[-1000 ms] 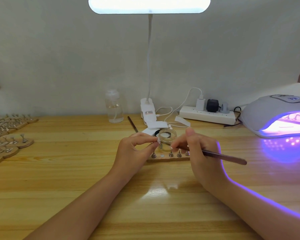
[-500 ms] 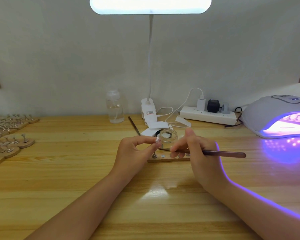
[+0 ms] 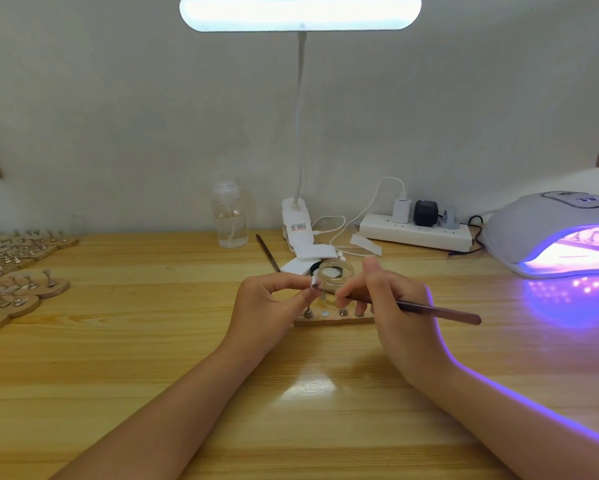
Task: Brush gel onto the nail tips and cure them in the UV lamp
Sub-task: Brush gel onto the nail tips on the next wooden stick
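My left hand (image 3: 268, 303) pinches a small nail tip (image 3: 314, 283) on its stand, held up in front of a clear glass gel jar (image 3: 336, 271). My right hand (image 3: 391, 306) grips a dark brush (image 3: 436, 310), its bristle end touching the nail tip. Below both hands lies a wooden holder strip (image 3: 332, 320) with several metal pegs. At the far right the white UV lamp (image 3: 550, 223) glows purple, with a holder inside it.
Several wooden holders with nail tips (image 3: 17, 275) lie at the left edge. A clear bottle (image 3: 229, 216), a desk lamp base (image 3: 296, 223), a spare brush (image 3: 267, 252) and a power strip (image 3: 415, 232) stand along the back wall.
The brush tip has moved left from over the holder strip to the nail tip in my left hand. My left hand has stayed nearly still.
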